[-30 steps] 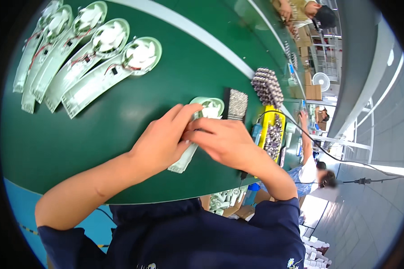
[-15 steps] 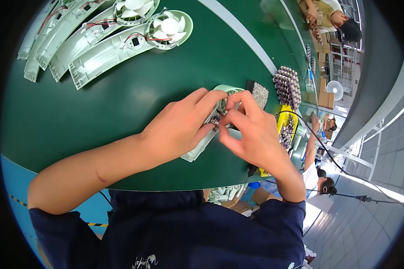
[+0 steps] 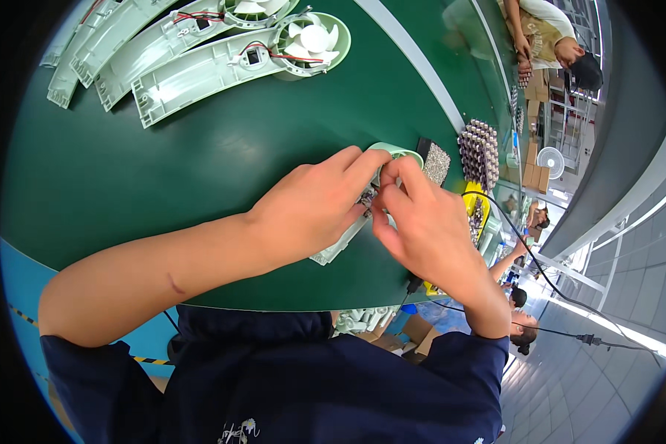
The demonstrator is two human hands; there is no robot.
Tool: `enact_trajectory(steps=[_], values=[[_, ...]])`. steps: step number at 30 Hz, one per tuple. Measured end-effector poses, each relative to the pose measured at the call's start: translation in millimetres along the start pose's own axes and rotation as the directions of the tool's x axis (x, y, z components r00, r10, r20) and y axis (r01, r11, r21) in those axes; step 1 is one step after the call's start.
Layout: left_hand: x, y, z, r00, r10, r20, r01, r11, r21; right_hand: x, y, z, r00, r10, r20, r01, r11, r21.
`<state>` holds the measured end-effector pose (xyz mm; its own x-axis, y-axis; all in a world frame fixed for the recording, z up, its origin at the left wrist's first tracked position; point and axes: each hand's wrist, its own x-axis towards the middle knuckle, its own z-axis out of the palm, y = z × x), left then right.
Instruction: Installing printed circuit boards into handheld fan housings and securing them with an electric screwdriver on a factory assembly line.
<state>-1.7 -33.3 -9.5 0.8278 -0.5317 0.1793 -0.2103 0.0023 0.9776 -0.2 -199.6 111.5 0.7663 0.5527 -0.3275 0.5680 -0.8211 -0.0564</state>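
Observation:
A pale green fan housing (image 3: 336, 250) lies at an angle on the green table, its round end (image 3: 397, 151) away from me. My left hand (image 3: 307, 207) is closed over the housing from the left, with its fingertips on the edge and the middle. The fingers of my right hand (image 3: 428, 229) are pinched together above the same spot, just inside the housing. A small metallic part (image 3: 367, 198) shows between the two hands. Whatever the right fingertips hold is hidden by the fingers.
Several pale green housings with white fans (image 3: 312, 38) and red wires lie at the upper left. On the right are a block of small silvery pieces (image 3: 437, 163), stacked small motors (image 3: 479, 154) and a yellow tray (image 3: 484, 198). A black cable (image 3: 522, 226) crosses there. Other people sit beyond.
The whole view has shifted slightly, so the housings at the upper left sit higher and further right. My right fingers have drawn closer together over the housing; the left hand keeps its hold.

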Motion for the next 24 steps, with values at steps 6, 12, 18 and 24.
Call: enact_trajectory(steps=[6, 12, 18, 24], values=[[-1.1, -1.6, 1.7, 1.0, -0.029, 0.0, 0.029, 0.999, 0.032, 5.5, -6.3, -4.3, 1.0, -0.008, 0.018, 0.009, 0.998, -0.056], [-1.3, -0.9, 0.2, 0.999, -0.046, 0.002, 0.046, 0.999, 0.029, 10.8, -10.7, -3.9, 0.999, -0.044, 0.025, 0.047, 0.99, -0.136], [-0.2, -2.2, 2.6, 1.0, 0.016, -0.026, -0.014, 0.998, 0.054, 9.1, -7.9, -5.0, 0.996, -0.037, 0.079, 0.048, 0.988, -0.145], [-2.2, -4.7, 6.1, 0.997, 0.047, -0.062, -0.043, 0.997, 0.064, 10.0, -11.5, -2.3, 0.993, -0.062, 0.099, 0.081, 0.977, -0.198]])
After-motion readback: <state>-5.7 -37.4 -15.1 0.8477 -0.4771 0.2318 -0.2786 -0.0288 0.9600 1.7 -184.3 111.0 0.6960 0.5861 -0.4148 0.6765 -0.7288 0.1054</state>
